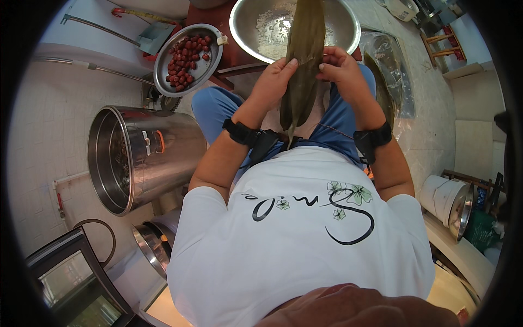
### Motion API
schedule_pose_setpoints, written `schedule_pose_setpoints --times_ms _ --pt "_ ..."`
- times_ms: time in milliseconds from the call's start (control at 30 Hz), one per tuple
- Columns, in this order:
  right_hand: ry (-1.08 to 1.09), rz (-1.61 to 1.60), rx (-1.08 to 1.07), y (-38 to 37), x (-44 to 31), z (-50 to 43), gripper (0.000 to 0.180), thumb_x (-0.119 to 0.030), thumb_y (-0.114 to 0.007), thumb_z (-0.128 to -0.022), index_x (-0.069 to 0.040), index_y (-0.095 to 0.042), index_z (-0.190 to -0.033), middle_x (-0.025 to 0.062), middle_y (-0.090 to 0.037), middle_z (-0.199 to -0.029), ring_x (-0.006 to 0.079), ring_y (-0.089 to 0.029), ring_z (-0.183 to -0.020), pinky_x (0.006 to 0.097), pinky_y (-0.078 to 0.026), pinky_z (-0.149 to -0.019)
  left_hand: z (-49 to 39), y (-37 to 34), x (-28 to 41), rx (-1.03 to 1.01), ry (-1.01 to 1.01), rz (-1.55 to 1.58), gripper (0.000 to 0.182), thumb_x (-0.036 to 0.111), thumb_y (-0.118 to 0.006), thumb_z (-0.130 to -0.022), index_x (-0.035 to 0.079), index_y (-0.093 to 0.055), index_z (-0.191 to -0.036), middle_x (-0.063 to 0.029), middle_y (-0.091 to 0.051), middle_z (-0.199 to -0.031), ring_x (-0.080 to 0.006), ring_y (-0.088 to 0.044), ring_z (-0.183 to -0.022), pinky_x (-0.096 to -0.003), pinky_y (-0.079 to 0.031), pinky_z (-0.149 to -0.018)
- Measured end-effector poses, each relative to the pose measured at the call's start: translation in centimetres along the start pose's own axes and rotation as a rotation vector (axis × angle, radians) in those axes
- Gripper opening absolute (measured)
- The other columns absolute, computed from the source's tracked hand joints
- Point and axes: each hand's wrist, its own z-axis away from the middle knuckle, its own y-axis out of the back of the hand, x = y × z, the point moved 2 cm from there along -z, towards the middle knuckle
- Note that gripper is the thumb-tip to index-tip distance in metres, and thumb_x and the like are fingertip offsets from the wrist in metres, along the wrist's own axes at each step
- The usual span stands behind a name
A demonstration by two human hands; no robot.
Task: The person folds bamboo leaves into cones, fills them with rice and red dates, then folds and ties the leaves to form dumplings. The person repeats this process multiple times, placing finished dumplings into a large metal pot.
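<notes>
Long, overlapping olive-brown wrapping leaves (305, 45) stretch upright in the picture between my hands, their stem ends towards my lap. My left hand (274, 79) grips the left edge, thumb on top. At the right edge, my right hand (342, 71) pinches the leaves between thumb and fingers. Behind the leaves is a wide steel bowl (241, 30) with white rice grains (271, 34) in it; the leaves hide part of both. To the left, a steel basin (161, 67) holds many red dates (186, 57).
A reddish-brown stool (229, 53) supports the bowl. On my left stands a tall steel pot (171, 131). More leaves (380, 81) lie right of my knee beside a clear plastic sheet (396, 61). A white bucket (443, 200) is at far right, an oven-like glass door (77, 282) at lower left.
</notes>
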Motion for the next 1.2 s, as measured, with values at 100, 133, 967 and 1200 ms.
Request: schedule_pose_setpoints --times_ms 100,133,967,1200 --pt "0.031 0.047 0.039 0.0 0.3 -0.1 0.037 0.001 -0.058 -0.086 0.003 -0.051 -0.122 0.0107 -0.064 -0.104 0.0155 -0.063 -0.091 0.0265 -0.054 -0.071 -0.1 0.0 -0.2 -0.026 0.053 0.064 0.032 0.025 -0.053 -0.101 0.0 -0.059 -0.12 -0.0031 -0.067 -0.104 -0.0086 -0.063 -0.089 -0.0244 -0.052 -0.08" --pt "0.062 0.076 0.068 0.0 0.3 -0.1 0.037 0.001 -0.059 -0.086 0.003 -0.051 -0.122 0.0105 -0.064 -0.104 0.0151 -0.063 -0.09 0.0264 -0.053 -0.07 -0.1 -0.1 -0.2 -0.035 0.071 0.09 0.034 0.026 -0.055 -0.1 0.0 -0.058 -0.121 -0.0037 -0.068 -0.106 -0.0094 -0.064 -0.091 -0.025 -0.053 -0.081" --pt "0.244 0.49 0.167 -1.7 1.4 0.4 0.074 0.001 -0.064 -0.084 -0.015 -0.034 -0.15 0.011 -0.053 -0.127 0.0044 -0.054 -0.074 0.0212 -0.049 -0.068 -0.8 0.2 -2.9 0.023 0.028 0.129 0.029 0.022 -0.047 -0.104 0.0 -0.059 -0.118 -0.0052 -0.067 -0.102 -0.0105 -0.064 -0.088 -0.0251 -0.053 -0.078" --pt "0.421 0.693 0.105 -1.9 1.6 0.3 0.044 0.003 -0.06 -0.078 -0.012 -0.066 -0.119 0.0108 -0.054 -0.113 0.0147 -0.058 -0.074 0.0269 -0.05 -0.07 -0.7 0.1 -3.2 0.0 0.057 0.207 0.028 0.022 -0.046 -0.104 0.001 -0.058 -0.118 -0.0051 -0.067 -0.103 -0.0108 -0.064 -0.089 -0.0251 -0.053 -0.079"
